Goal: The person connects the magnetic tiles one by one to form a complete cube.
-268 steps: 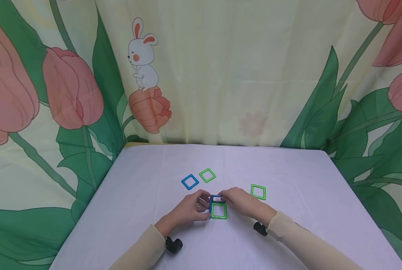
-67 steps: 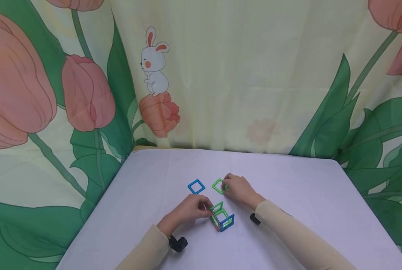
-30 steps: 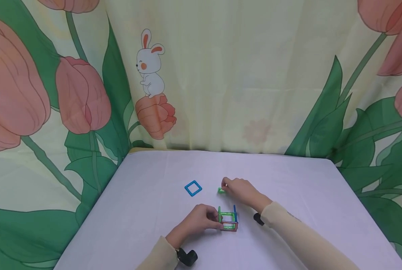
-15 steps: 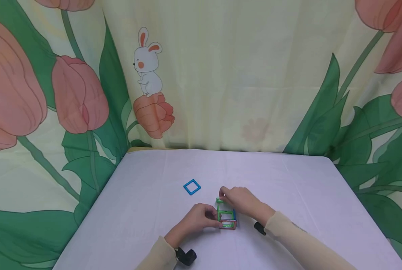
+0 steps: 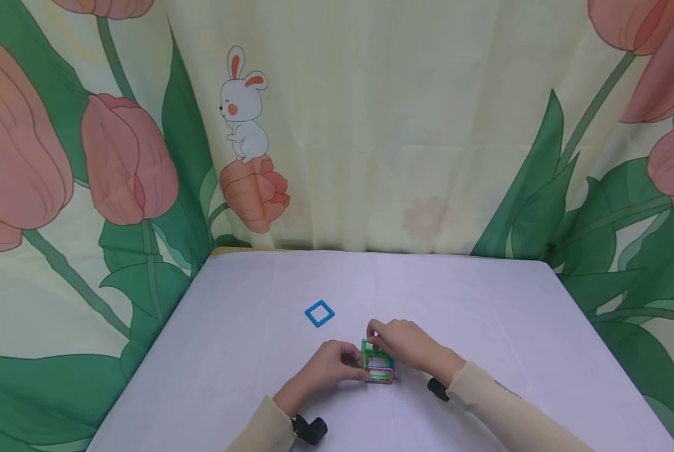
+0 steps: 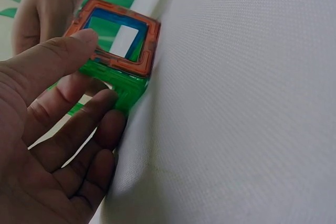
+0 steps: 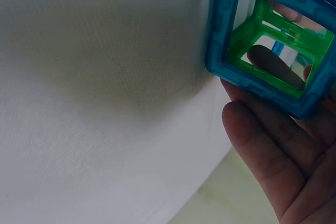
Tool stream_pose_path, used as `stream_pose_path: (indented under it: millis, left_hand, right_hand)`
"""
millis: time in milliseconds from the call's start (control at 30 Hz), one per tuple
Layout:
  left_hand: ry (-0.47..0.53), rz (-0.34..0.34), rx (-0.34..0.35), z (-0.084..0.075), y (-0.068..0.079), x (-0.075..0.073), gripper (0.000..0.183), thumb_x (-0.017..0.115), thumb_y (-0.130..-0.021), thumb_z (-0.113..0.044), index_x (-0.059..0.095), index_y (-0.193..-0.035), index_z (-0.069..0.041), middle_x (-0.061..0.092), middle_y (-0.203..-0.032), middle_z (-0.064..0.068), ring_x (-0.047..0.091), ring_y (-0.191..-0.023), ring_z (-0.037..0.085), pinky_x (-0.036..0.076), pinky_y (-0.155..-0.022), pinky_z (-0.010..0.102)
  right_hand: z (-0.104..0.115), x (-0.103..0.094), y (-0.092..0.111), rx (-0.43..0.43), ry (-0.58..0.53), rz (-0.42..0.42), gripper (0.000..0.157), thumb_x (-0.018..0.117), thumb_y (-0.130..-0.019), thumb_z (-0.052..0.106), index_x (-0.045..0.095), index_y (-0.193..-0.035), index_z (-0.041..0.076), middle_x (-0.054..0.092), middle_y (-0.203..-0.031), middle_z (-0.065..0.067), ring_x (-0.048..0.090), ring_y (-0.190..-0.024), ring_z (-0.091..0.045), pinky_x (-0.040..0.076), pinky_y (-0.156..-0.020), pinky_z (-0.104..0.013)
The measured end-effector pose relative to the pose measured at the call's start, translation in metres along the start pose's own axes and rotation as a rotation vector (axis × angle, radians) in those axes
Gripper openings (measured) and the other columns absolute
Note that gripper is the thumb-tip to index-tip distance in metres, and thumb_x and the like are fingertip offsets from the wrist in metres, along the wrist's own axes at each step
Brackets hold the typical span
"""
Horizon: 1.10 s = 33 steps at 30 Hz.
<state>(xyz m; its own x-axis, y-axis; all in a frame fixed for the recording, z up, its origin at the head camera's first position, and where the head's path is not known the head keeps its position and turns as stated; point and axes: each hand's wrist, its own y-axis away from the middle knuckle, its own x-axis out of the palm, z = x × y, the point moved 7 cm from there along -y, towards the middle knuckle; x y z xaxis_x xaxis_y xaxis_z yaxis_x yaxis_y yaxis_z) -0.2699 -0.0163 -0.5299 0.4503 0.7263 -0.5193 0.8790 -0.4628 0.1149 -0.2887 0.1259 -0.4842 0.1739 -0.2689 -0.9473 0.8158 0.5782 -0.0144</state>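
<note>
On the table stands a small open box of magnetic tiles (image 5: 380,382), with green, blue and orange-red square frames as its base and sides. My left hand (image 5: 328,366) grips its left side. In the left wrist view the thumb lies on the orange-red tile (image 6: 123,64) and fingers touch the green side. My right hand (image 5: 413,344) pinches a green magnetic tile (image 5: 364,344) at the far side of the box. In the right wrist view its fingers are partly behind the box's blue tile (image 7: 220,35), and the contact there is partly hidden.
A loose blue magnetic tile (image 5: 312,319) lies flat, beyond and left of the box. The white-covered table (image 5: 246,295) reaches back to a curtain (image 5: 359,157) printed with tulips and a rabbit. Black wrist cameras (image 5: 309,430) hang under both forearms.
The right hand picked up the far green tile and brought it toward me to the box's far side. Earlier, the left hand turned the box. The loose blue tile stayed put.
</note>
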Motion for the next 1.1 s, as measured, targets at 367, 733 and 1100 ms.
stream_pose_path:
  millis: [367, 733, 1100]
  left_hand:
    - [-0.006, 0.004, 0.012, 0.002, 0.0, -0.001, 0.019, 0.09, -0.08, -0.025, 0.072, -0.081, -0.018, 0.069, -0.081, -0.011, 0.06, -0.077, 0.007, 0.05, -0.076, 0.023]
    - [-0.006, 0.013, 0.008, 0.003, -0.001, -0.001, 0.02, 0.089, -0.08, -0.025, 0.07, -0.083, -0.02, 0.069, -0.083, -0.013, 0.061, -0.079, 0.006, 0.051, -0.076, 0.023]
    - [-0.008, 0.014, 0.012, 0.007, 0.001, -0.003, 0.023, 0.091, -0.078, -0.028, 0.071, -0.087, -0.023, 0.07, -0.088, -0.015, 0.063, -0.086, 0.005, 0.055, -0.087, 0.026]
  right_hand:
    - [-0.002, -0.001, 0.005, -0.023, -0.048, -0.015, 0.011, 0.061, -0.105, 0.03, 0.062, -0.106, 0.019, 0.049, -0.062, 0.015, 0.039, -0.056, -0.001, 0.038, -0.054, -0.02]
    - [-0.004, 0.0, 0.003, -0.028, -0.08, -0.014, 0.016, 0.06, -0.105, 0.032, 0.062, -0.105, 0.017, 0.059, -0.067, 0.011, 0.044, -0.057, 0.0, 0.042, -0.055, -0.02]
    - [-0.019, 0.001, 0.011, 0.069, -0.263, 0.0, 0.022, 0.056, -0.107, 0.04, 0.065, -0.114, 0.022, 0.077, -0.106, 0.002, 0.073, -0.1, -0.014, 0.059, -0.085, -0.038]
